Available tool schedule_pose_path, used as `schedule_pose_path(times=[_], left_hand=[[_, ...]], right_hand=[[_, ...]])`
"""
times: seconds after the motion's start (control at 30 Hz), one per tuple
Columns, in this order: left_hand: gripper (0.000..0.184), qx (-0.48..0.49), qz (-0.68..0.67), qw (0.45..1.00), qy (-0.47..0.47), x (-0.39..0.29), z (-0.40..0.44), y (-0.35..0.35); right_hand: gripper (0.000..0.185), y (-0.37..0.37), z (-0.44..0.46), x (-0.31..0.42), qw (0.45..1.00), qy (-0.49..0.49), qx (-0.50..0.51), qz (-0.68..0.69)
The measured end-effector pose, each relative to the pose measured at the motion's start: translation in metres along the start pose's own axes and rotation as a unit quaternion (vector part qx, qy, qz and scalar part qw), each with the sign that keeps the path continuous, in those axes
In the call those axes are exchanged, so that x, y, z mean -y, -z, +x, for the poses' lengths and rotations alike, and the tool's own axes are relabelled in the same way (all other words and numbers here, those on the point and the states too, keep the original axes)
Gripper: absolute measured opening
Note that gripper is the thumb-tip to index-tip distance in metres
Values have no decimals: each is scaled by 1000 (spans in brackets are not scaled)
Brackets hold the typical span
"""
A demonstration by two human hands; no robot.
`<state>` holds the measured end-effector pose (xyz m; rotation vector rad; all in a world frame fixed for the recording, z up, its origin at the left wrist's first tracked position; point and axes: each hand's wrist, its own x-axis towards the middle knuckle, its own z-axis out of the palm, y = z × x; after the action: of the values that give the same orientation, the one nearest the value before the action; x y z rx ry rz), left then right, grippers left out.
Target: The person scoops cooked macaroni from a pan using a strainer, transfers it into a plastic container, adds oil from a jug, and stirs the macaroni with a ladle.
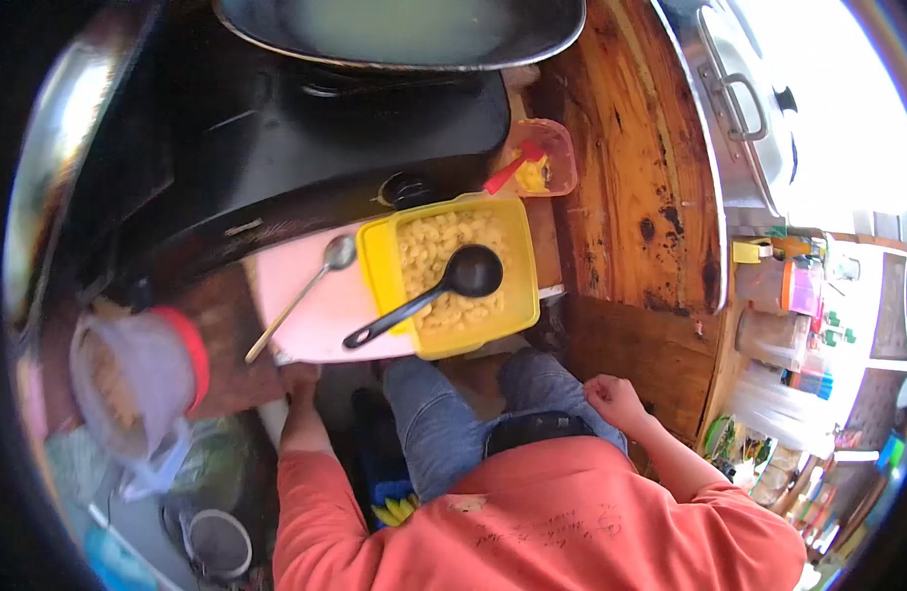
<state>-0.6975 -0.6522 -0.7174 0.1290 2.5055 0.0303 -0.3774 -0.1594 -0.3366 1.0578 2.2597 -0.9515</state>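
Note:
My left hand (299,377) is at the near corner of a pink board (311,286); its fingers are mostly hidden, so I cannot tell whether it grips the edge. My right hand (614,400) hangs beside my right thigh with its fingers curled closed, and nothing shows in it. On the board's right part stands a yellow tub (528,286) of pale, chunky food pieces (429,241). A black ladle (473,271) lies across the tub, its handle over the left rim. Left of the tub, a metal spoon (338,253) lies slantwise on the board.
A wide pan (414,65) of cloudy liquid sits on the black stove (375,128) ahead. Behind the tub is a small pink container (569,158) with a red-handled utensil (508,175). A red-rimmed plastic jar (138,379) stands left. A wooden panel (641,148) rises at right.

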Motion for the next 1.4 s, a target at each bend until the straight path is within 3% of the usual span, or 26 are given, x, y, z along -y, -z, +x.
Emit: schedule_pose_path(times=[0.03,0.07,0.13,0.23,0.3,0.33,0.4,0.53,0.57,0.6,0.77,1.03,1.23,1.4], left_hand=[[44,16,19,1000,-20,20,0,-16],[35,-56,55,997,24,16,-24,-6],[28,-39,31,998,25,6,-83,51],[23,-80,-38,995,-47,-8,-173,135],[22,-101,-71,990,-61,-15,-225,188],[22,-113,-69,990,-56,-17,-254,214],[22,-172,-85,966,-172,-27,-300,270],[23,-265,-125,933,-209,-56,-383,373],[24,-238,-117,939,-219,-61,-400,399],[25,-211,-108,944,-230,-65,-411,418],[28,-273,-127,916,-264,-63,-434,476],[27,-340,-79,858,-377,-84,-435,544],[39,-284,-79,835,-465,-104,-437,596],[47,-247,-49,808,-533,-117,-429,621]], right_hand=[[19,-1,2,7,1000,10,11,5],[22,-4,5,12,998,45,33,-4],[26,8,1,59,991,92,85,-35],[24,21,-11,135,976,173,131,-11],[23,10,-9,164,940,320,116,-35],[23,17,-20,195,927,350,127,-41],[25,24,-33,255,895,426,125,-42],[37,23,-73,345,819,564,47,-95],[41,28,-84,363,797,591,34,-122],[43,33,-94,378,782,603,41,-152],[44,51,-129,411,744,634,7,-211],[50,91,-157,430,766,612,-45,-190],[43,108,-150,442,758,615,-110,-187],[43,131,-153,439,778,596,-55,-189]])
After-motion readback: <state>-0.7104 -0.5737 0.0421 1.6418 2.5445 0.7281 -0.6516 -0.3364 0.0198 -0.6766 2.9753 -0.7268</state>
